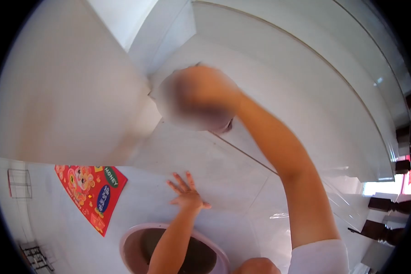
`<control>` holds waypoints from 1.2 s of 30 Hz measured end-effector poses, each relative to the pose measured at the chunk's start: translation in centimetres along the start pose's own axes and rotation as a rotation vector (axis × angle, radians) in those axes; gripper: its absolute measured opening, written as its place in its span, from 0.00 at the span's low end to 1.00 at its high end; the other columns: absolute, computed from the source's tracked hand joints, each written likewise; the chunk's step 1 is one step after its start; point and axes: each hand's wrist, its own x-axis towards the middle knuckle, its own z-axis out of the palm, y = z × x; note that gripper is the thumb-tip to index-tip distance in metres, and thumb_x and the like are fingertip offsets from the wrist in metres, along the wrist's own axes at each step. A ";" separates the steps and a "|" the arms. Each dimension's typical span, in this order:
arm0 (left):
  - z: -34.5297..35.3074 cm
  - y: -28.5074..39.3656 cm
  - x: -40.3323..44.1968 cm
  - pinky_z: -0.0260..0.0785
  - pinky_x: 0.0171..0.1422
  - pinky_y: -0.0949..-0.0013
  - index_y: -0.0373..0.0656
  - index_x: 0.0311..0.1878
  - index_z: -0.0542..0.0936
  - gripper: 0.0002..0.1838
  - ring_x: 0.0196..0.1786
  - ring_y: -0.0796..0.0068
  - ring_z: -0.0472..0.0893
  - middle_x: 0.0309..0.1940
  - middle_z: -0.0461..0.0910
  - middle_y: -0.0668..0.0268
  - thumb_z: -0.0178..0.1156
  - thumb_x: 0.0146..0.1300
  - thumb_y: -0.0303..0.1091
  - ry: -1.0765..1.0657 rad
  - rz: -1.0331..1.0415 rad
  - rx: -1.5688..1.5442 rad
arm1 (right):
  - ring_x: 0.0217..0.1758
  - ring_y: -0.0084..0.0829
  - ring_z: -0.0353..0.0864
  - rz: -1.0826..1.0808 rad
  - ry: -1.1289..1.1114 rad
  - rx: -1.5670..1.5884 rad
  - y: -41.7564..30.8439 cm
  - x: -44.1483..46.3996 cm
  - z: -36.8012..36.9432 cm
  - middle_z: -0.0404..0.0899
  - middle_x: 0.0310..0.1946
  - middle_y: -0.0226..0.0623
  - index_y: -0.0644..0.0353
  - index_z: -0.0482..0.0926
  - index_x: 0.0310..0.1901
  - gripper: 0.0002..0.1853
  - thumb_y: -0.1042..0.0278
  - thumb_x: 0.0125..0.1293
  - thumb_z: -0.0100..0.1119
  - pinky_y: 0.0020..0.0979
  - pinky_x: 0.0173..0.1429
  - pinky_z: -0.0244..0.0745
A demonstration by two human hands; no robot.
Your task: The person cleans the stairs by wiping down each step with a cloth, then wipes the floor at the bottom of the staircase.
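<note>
My left hand [187, 195] rests on the pale floor tiles, its fingers spread wide and nothing in it. Farther ahead, my right hand [210, 89] is smeared by motion. A greyish cloth [176, 109] is bunched under and around it, low against the floor by a corner of the white walls; the blur hides the single fingers. Beneath my left forearm stands a pink basin [129, 243] with dark, murky water [203, 258] in it.
A red printed sheet or bag [93, 196] shows at the left, beside a large white panel [68, 91]. Pale steps [297, 68] rise at the upper right. Dark turned balusters [383, 205] line the right edge. A wire rack [34, 255] stands at the lower left.
</note>
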 end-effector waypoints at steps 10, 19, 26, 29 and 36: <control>-0.8 0.2 -0.6 0.65 0.62 0.28 0.58 0.76 0.19 0.83 0.75 0.29 0.18 0.75 0.11 0.45 0.76 0.34 0.68 -0.037 -0.009 -0.042 | 0.67 0.50 0.70 0.412 -0.117 -1.092 0.1 11.2 0.9 0.72 0.65 0.38 0.52 0.80 0.58 0.37 0.37 0.50 0.58 0.48 0.68 0.65; 0.4 0.2 0.7 0.65 0.60 0.26 0.53 0.75 0.17 0.86 0.73 0.27 0.15 0.74 0.12 0.41 0.78 0.30 0.68 0.022 -0.023 -0.012 | 0.53 0.39 0.78 -0.076 -0.400 -0.624 -4.9 0.9 2.8 0.81 0.46 0.33 0.49 0.84 0.45 0.23 0.46 0.50 0.64 0.44 0.54 0.72; 3.8 -1.9 4.4 0.14 0.69 0.22 0.20 0.73 0.34 0.84 0.71 0.21 0.13 0.74 0.16 0.35 0.72 0.32 0.75 0.192 0.243 0.090 | 0.55 0.37 0.77 -0.220 -0.188 -0.732 -9.9 -14.0 -6.6 0.79 0.44 0.31 0.46 0.81 0.41 0.18 0.55 0.47 0.71 0.42 0.57 0.72; 2.9 -2.0 4.1 0.15 0.69 0.22 0.21 0.73 0.30 0.85 0.71 0.23 0.13 0.73 0.12 0.37 0.71 0.32 0.76 0.162 0.240 0.174 | 0.63 0.40 0.74 -0.027 -0.110 -0.737 -13.6 -21.5 -13.8 0.76 0.52 0.29 0.44 0.80 0.42 0.26 0.61 0.36 0.78 0.43 0.61 0.72; 3.1 -2.5 4.5 0.15 0.70 0.23 0.21 0.73 0.39 0.81 0.71 0.26 0.10 0.72 0.08 0.38 0.70 0.35 0.76 0.190 0.260 0.153 | 0.62 0.46 0.75 0.405 0.072 -0.965 -23.2 -42.7 -32.7 0.79 0.51 0.37 0.52 0.83 0.41 0.32 0.70 0.24 0.79 0.46 0.63 0.74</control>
